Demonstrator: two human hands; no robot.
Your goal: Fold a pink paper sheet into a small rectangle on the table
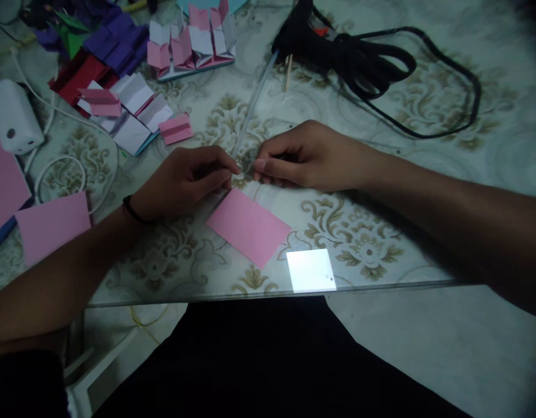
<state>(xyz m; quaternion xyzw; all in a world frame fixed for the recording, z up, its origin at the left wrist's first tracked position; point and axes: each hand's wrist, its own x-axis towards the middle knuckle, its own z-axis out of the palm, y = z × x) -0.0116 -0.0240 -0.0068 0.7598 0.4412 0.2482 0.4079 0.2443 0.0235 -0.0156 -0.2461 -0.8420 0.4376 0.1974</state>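
Note:
My left hand (pixel 189 177), with a dark band at the wrist, has its thumb and fingers pinched together just above a pink paper rectangle (pixel 250 225). Facing it, my right hand (pixel 302 158) is also closed in a pinch, its fingertips a short gap away. What either pinch holds, if anything, is too small to make out. Between the hands and a black tool (pixel 294 29), which resembles a glue gun, runs a thin translucent stick (pixel 252 107). Its lower end lies close to my left fingertips; whether they touch it I cannot tell.
Folded pink and white paper pieces (pixel 132 113) sit at the back left, beside purple folded paper (pixel 117 40). A coiled black cord (pixel 376 67) lies at the back right. A white adapter (pixel 15 116) is at the left. Near the table edge is a bright white rectangle (pixel 311 270).

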